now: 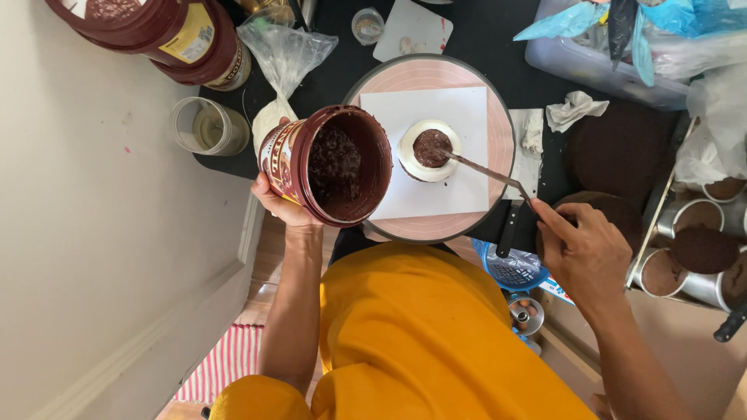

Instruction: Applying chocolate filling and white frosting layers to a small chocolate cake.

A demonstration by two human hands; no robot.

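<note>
Left grip (282,204) clasping open chocolate tub (327,165), right grip (585,247) holding spatula (482,171), tip on small cake (429,149)

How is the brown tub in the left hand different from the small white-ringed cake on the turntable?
The brown tub is held in the air, tilted, by the left hand; the small cake sits flat on white paper. The tub is far wider than the cake. The tub's wall is dark brown; the cake's rim is white. The right hand holds a spatula touching only the cake. Both hold dark chocolate filling.
</note>
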